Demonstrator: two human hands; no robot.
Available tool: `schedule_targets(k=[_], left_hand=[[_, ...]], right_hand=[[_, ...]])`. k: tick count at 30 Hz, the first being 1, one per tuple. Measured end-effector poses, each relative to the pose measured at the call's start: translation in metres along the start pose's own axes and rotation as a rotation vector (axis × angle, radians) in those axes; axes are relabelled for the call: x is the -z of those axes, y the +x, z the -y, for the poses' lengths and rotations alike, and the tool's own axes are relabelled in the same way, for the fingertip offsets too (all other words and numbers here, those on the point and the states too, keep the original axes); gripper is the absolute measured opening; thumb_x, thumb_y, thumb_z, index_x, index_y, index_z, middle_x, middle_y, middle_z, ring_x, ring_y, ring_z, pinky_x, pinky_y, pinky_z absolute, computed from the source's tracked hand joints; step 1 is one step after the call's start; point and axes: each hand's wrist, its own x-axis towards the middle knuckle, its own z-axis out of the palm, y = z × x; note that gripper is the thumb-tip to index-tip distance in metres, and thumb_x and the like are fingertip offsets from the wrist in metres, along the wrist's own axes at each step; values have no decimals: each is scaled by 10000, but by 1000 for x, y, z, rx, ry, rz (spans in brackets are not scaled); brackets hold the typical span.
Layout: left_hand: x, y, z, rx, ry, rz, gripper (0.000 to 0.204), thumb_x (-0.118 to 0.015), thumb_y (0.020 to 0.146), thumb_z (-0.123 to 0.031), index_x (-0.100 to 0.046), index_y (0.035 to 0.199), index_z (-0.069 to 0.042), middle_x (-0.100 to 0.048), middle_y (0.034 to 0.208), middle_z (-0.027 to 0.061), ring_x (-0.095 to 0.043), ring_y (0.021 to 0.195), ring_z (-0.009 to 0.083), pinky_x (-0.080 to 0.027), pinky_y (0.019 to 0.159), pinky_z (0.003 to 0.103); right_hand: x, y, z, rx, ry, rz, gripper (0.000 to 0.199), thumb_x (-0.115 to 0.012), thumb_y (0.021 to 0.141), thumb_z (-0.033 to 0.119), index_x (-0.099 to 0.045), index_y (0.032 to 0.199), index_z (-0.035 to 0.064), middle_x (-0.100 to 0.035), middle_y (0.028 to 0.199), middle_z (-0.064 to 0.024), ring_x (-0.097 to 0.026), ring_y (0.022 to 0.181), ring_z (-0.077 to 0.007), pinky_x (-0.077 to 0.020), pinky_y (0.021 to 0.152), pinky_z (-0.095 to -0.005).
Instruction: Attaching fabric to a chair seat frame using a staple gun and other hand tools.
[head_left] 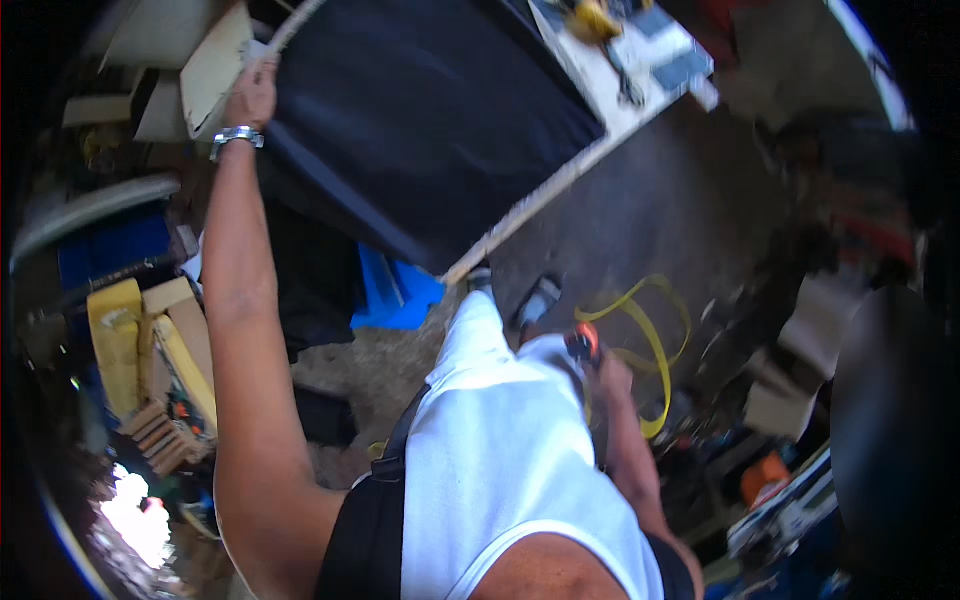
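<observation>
My left hand (252, 95), with a silver watch (237, 135) on the wrist, reaches far out and grips the upper left corner of a large panel (430, 130) covered in dark navy cloth. A pale wooden frame edge (540, 200) runs along the panel's lower right side. The panel stands tilted above the floor. My right hand (612, 378) is low beside my white shirt, closed on a small orange and black tool (584, 344). A yellow hose or strap (655, 345) loops on the floor just beyond that hand.
A blue sheet (395, 290) lies under the panel's lower corner. Yellow foam pieces and wooden blocks (150, 370) are stacked at left. A white board (620, 70) carrying a yellow tool (595, 20) lies at top. Cluttered boxes (780, 400) stand at right on the grey floor (650, 200).
</observation>
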Motion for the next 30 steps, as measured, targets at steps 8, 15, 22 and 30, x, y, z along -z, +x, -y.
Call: schedule_targets(k=[8, 15, 22, 30], left_hand=[[9, -18, -44, 148, -50, 48, 739, -380, 930, -687, -551, 1350, -104, -591, 1292, 235, -551, 1203, 413, -436, 1013, 476], [35, -12, -46, 185, 21, 219, 724, -442, 915, -671, -619, 1226, -42, -639, 1173, 287, -602, 1121, 425, -454, 977, 487], [39, 57, -180, -422, -210, 5, 375, -679, 866, -306, -662, 1129, -40, -668, 1115, 186, -623, 1054, 364, -481, 925, 420], [1, 105, -283, -450, -62, 58, 330, -741, 810, -300, -706, 1069, -97, -668, 1125, 116, -592, 1050, 315, -431, 958, 412]], right_hand=[[8, 58, -167, -126, 14, 194, 477, -584, 865, 420, -625, 1160, 47, -706, 968, -148, -687, 873, -332, -526, 754, -437], [56, 56, -164, -152, 574, 100, 444, -636, 851, 312, -600, 1191, 28, -692, 964, -129, -668, 862, -276, -514, 753, -395], [203, 111, 5, 45, 475, -220, 479, -654, 820, 219, -525, 1248, 46, -668, 999, -193, -676, 934, -324, -532, 798, -438], [326, 243, 82, 391, -40, -415, 654, -654, 812, 98, -439, 1423, 190, -635, 1160, -171, -626, 1023, -396, -496, 870, -503]])
